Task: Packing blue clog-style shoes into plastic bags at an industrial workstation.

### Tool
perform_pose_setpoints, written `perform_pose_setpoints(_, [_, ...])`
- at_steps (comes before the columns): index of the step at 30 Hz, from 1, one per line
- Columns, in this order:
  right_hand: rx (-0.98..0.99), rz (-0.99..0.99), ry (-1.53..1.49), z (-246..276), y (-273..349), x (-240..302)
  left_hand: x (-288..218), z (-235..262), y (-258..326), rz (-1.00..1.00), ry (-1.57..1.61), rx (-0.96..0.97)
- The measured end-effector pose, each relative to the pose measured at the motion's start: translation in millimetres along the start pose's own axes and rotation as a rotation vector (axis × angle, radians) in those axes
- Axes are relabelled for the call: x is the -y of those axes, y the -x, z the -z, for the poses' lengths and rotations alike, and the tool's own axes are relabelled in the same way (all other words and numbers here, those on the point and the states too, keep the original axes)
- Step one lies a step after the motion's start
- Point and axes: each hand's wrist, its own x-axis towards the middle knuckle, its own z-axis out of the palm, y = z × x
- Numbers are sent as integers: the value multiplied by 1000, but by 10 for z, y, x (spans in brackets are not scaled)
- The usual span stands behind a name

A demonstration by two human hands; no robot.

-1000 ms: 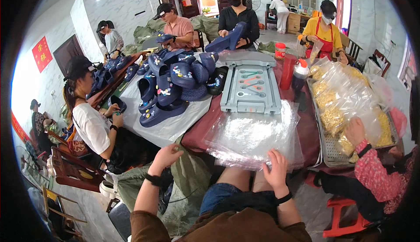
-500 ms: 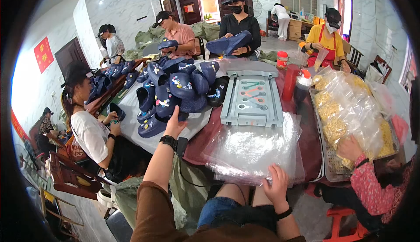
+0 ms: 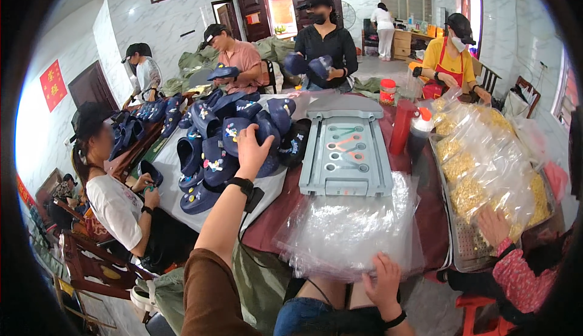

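Observation:
My left hand (image 3: 252, 149) reaches forward over the table and touches a navy blue clog (image 3: 265, 131) in a heap of navy clogs (image 3: 209, 154) decorated with small coloured charms. Its fingers curl around the clog's edge. My right hand (image 3: 384, 278) rests near me on the front edge of a stack of clear plastic bags (image 3: 349, 224), fingers spread on the plastic. Beyond the bags lies a grey plastic tray (image 3: 346, 151) with tools in its slots.
A red bottle (image 3: 402, 128) and a dark bottle (image 3: 420, 134) stand right of the tray. Bagged yellow goods (image 3: 486, 166) fill a metal tray on the right, where a person's hand (image 3: 493, 225) works. Several other people sit and stand around the table handling clogs.
My left hand has gone from the bags' near edge forward and left up to the clog heap and now touches a clog. My right hand stays on the bags.

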Motion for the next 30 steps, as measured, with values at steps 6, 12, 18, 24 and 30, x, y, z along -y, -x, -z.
perform_pose_setpoints(6, [36, -28, 28, -14, 19, -2, -389, -493, -266, 157, -268, 113])
perform_pose_setpoints(12, [-12, -23, 9, -140, 76, -50, -348, -945, -480, 304, -373, 145])
perform_pose_setpoints(18, [2, -69, 30, -167, 110, -50, -38, -1125, -337, 329, -392, 55])
perform_pose_setpoints(24, [-30, -69, 15, -81, -5, 29, 57, -1023, 51, 419, -192, -96])
perform_pose_setpoints(30, [3, -86, 25, -113, 23, 15, 140, -527, 421, 360, -4, -191])
